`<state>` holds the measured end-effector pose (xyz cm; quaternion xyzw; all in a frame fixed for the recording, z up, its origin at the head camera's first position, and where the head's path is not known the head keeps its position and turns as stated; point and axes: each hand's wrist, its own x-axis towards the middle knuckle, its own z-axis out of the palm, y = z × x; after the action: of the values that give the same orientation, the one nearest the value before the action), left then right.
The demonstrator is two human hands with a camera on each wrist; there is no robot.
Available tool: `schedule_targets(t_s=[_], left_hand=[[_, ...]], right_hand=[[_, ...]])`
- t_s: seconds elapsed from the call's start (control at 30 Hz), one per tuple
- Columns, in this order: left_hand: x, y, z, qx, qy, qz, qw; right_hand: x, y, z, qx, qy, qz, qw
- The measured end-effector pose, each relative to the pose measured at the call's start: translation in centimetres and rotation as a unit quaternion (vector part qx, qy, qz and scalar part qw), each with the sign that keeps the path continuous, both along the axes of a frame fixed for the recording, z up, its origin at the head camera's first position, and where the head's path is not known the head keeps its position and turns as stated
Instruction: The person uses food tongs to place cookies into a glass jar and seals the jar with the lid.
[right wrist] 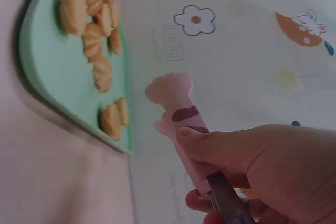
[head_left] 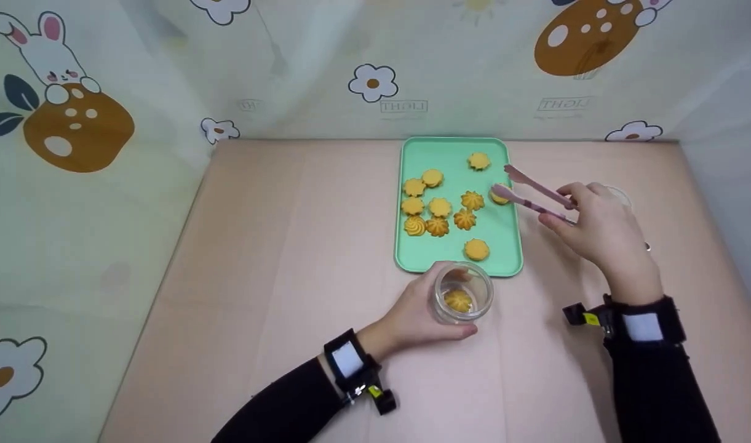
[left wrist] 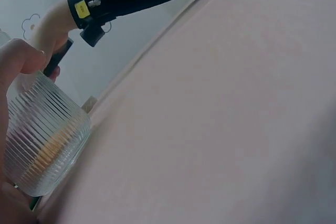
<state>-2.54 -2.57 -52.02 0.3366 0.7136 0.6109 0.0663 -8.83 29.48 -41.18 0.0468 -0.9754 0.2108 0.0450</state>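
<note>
My left hand [head_left: 415, 311] grips a clear glass jar [head_left: 487, 301] in front of the tray, and one cookie [head_left: 458, 301] lies inside it. In the left wrist view the ribbed jar [left wrist: 47, 135] tilts, with the cookie showing through its wall. My right hand [head_left: 603, 231] holds pink tongs [head_left: 538, 206], their two arms spread and nothing between the tips. One tip overlaps a cookie [head_left: 501, 194] at the right edge of the green tray [head_left: 437, 261]. The right wrist view shows the paw-shaped tong tips [right wrist: 170, 90] beyond my thumb.
Several more cookies [head_left: 440, 207] lie on the tray, mostly toward its left and middle. A patterned curtain [head_left: 301, 74] hangs behind the table [head_left: 258, 246]. Partly hidden behind my right hand is a round, clear rim [head_left: 621, 195].
</note>
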Motion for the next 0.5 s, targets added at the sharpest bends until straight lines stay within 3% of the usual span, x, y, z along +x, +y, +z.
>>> schedule_targets(t_s=[0.2, 0.5], left_hand=[[0.0, 0.1, 0.0, 0.002, -0.009, -0.004, 0.9999], [0.1, 0.0, -0.2, -0.007, -0.012, 0.007, 0.9999]], right_hand=[[-1.0, 0.1, -1.6, 0.003, -0.050, -0.010, 0.999], [-1.2, -0.1, -1.9, 0.012, -0.055, -0.012, 0.998]])
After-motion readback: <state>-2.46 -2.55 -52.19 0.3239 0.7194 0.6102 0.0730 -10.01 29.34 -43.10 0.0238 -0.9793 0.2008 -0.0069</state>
